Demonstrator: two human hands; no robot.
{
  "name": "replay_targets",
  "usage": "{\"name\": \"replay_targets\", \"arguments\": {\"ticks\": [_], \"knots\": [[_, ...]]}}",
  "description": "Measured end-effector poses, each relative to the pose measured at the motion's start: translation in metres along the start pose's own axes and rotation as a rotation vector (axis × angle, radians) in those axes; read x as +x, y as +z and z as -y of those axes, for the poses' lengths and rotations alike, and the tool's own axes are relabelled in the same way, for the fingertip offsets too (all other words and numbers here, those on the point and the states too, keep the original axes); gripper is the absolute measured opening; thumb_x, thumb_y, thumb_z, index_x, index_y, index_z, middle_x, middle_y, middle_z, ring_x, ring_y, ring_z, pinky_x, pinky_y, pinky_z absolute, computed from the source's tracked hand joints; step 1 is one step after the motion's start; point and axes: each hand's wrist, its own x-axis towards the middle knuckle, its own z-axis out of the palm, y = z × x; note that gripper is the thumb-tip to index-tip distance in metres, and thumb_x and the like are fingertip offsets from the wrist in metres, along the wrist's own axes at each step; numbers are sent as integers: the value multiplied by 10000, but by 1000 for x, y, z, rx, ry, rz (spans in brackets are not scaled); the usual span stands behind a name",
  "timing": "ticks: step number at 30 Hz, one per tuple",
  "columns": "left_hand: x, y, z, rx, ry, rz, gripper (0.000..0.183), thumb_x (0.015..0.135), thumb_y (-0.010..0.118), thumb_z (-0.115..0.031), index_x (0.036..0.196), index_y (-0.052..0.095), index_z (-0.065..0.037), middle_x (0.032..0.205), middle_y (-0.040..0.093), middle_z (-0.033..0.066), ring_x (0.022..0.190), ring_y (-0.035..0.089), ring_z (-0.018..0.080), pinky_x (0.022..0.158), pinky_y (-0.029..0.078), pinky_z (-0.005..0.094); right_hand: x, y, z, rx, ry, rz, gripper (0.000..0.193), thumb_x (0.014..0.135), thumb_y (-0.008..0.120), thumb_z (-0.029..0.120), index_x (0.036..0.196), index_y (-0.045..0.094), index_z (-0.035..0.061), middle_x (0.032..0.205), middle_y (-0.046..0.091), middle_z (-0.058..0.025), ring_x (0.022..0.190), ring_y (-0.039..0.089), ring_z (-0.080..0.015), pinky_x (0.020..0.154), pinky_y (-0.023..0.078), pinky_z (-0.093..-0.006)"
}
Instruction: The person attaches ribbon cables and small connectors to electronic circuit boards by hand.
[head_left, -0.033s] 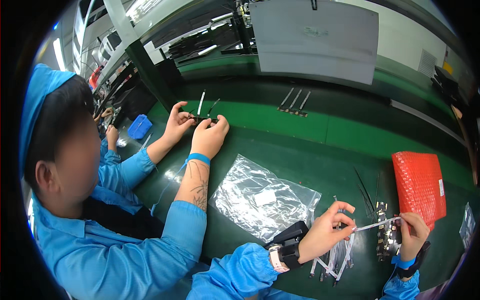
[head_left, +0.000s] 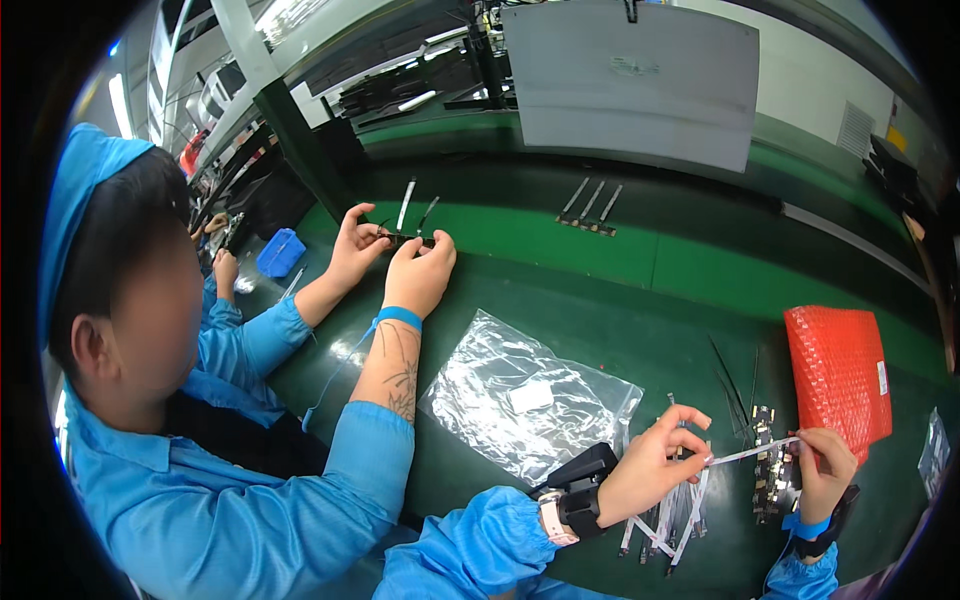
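Observation:
A thin white flat ribbon cable (head_left: 752, 453) stretches between my two hands. My left hand (head_left: 650, 470) pinches its left end between thumb and forefinger, with the other fingers curled above. My right hand (head_left: 827, 466) has fingertips closed on the right end. Beneath my left hand lies a loose pile of similar ribbon cables (head_left: 683, 530), partly hidden by it. Under the held cable, next to my right hand, is a group of narrow dark circuit boards (head_left: 768, 480). Beyond the boards rest dark, thin pointed tools that look like tweezers (head_left: 733, 390).
A clear plastic bag (head_left: 520, 390) lies left of the cables, a red bubble-wrap pouch (head_left: 838, 375) at right. Boards with cables attached (head_left: 587, 222) sit farther back. A co-worker's hands (head_left: 415, 270) hold a small board at left. A blue bin (head_left: 281, 253) stands beyond.

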Motion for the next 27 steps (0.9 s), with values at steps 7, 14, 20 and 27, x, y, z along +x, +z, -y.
{"name": "replay_targets", "arguments": {"ticks": [7, 14, 20, 27], "knots": [[-11, 4, -13, 901, 291, -49, 399, 818, 588, -172, 1148, 417, -27, 929, 579, 137, 897, 564, 274, 730, 472, 349, 8, 9, 4, -96, -229, 345, 155, 592, 655, -56, 731, 652, 13, 697, 623, -90, 663, 587, -225, 641, 450, -298], [-36, 0, -54, 1359, 111, -122, 594, 822, 564, -258, 1321, 306, -65, 795, 620, 150, 688, 606, 339, 567, 499, 400, -1, 17, -3, -138, -218, 488, 205, 526, 725, -11, 705, 684, 78, 776, 605, -34, 777, 512, -222, 657, 448, -314], [1, -121, -160, 1505, 499, -882, 210, 761, 589, -189, 923, 555, -60, 631, 596, 151, 631, 622, 293, 600, 505, 373, -3, 16, -9, -161, -199, 482, 227, 531, 723, -6, 742, 675, 62, 783, 609, -48, 781, 518, -234, 682, 445, -317], [-34, -441, -169, 354, 402, -546, 321, 815, 410, 78, 1123, 460, 3, 1010, 600, 150, 901, 615, 232, 740, 505, 299, -4, 27, -8, -47, -179, 437, 182, 562, 678, -21, 732, 656, 41, 758, 613, -76, 768, 535, -251, 692, 435, -336]]}}
